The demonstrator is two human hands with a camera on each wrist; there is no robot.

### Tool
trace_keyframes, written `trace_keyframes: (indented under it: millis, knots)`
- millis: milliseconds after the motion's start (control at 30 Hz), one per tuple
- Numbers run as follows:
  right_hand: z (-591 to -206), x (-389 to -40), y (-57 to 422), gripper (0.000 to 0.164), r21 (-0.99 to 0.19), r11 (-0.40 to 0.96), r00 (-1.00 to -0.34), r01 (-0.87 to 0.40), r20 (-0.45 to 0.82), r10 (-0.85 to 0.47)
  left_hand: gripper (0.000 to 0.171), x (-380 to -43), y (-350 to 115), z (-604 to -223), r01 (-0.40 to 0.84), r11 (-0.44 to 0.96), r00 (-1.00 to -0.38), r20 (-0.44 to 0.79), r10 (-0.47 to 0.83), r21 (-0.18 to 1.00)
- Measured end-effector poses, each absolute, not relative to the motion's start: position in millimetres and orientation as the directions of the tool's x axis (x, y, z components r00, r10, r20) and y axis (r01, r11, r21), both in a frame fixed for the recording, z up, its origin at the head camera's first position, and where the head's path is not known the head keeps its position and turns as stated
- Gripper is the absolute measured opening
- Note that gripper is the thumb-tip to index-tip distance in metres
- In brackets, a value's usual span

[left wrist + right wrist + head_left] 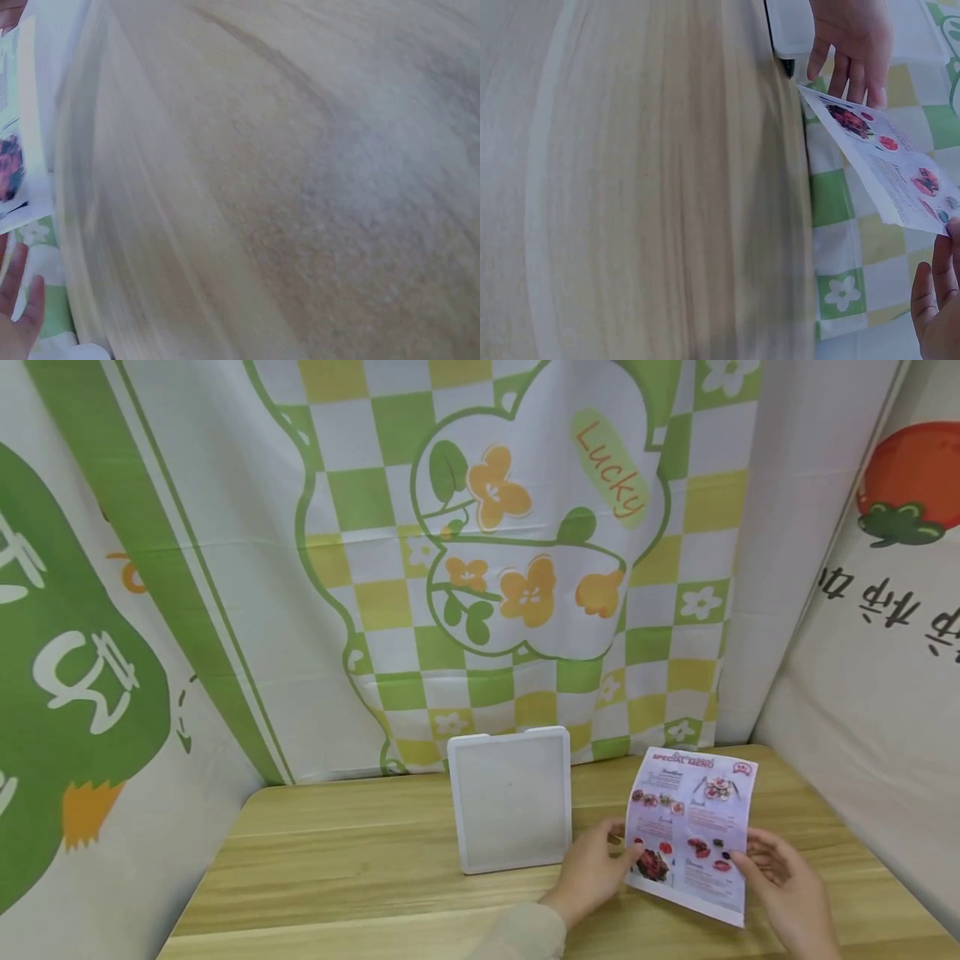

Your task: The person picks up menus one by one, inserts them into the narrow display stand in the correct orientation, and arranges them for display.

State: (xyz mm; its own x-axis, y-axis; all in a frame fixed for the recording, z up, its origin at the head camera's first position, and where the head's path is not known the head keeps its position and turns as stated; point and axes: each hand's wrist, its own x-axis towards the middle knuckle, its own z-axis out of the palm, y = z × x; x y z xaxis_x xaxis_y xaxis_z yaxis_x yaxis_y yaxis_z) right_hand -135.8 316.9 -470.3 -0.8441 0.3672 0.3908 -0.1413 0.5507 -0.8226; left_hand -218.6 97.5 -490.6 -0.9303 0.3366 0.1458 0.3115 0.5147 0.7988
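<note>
A printed menu sheet headed "SPECIAL MENU", with food pictures, is held up over the right part of the table. My left hand pinches its left edge low down, thumb in front and fingers behind. On the opposite edge my right hand pinches it the same way. The right wrist view shows the menu sheet slanting between the left hand and the right hand. Just left of my left hand stands a white-framed panel with a notch in its top edge.
The wooden table reaches back to a green and yellow checked cloth with flowers and the word "Lucky". Printed cloths also hang at both sides, the right one showing a tomato.
</note>
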Motion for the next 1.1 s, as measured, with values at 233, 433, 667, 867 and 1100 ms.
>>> trace_keyframes:
  millis: [233, 433, 667, 867, 1100]
  knots:
    - [-459, -131, 309, 0.031, -0.825, 0.545, -0.833, -0.151, 0.403, 0.379, 0.031, -215, 92, -482, 0.341, 0.383, -0.926, 0.237, 0.292, 0.859]
    - [-451, -129, 302, 0.031, -0.832, 0.535, -0.841, -0.146, 0.389, 0.377, 0.023, -214, 84, -467, 0.366, 0.333, -0.921, 0.286, 0.265, 0.869]
    - [-443, -126, 291, 0.027, -0.834, 0.53, -0.84, -0.155, 0.394, 0.374, 0.019, -209, 71, -452, 0.356, 0.339, -0.928, 0.286, 0.24, 0.871]
    - [-436, -129, 283, 0.021, -0.858, 0.483, -0.837, -0.175, 0.388, 0.387, 0.018, -205, 58, -442, 0.407, 0.337, -0.909, 0.339, 0.243, 0.849]
    - [-427, -135, 272, 0.016, -0.889, 0.42, -0.83, -0.183, 0.369, 0.419, 0.016, -205, 43, -434, 0.487, 0.319, -0.871, 0.422, 0.252, 0.813]
